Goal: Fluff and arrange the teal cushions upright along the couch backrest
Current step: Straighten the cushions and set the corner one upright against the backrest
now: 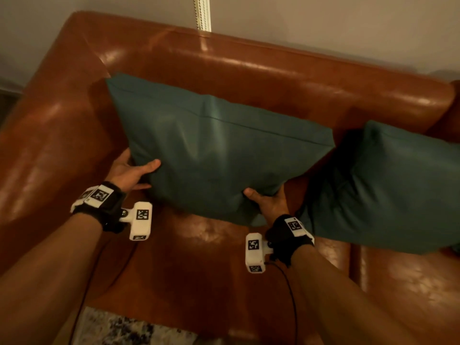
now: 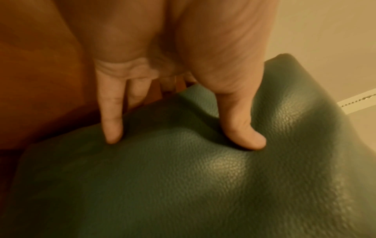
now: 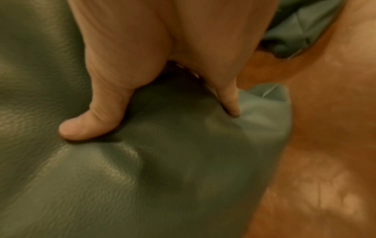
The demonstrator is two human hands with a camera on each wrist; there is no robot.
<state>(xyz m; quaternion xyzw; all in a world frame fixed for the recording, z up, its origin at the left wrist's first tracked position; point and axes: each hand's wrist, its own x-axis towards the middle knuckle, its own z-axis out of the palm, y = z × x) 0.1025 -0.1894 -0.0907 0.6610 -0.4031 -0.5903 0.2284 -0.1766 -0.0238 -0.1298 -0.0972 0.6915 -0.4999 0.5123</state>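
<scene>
Both hands are gripping the near teal cushion (image 1: 219, 150), left hand (image 1: 129, 171) and right hand (image 1: 270, 202) pinching its lower corners; its long axis is running left-right, leaning toward the far backrest (image 1: 273, 68).

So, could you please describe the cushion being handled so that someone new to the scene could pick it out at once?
Start at the brown leather couch and look to its corner by the armrest. A teal cushion leans there against the backrest. Unlike the second teal cushion to its right, which nobody touches, this one is held at its lower corners by the left hand and right hand.
</scene>
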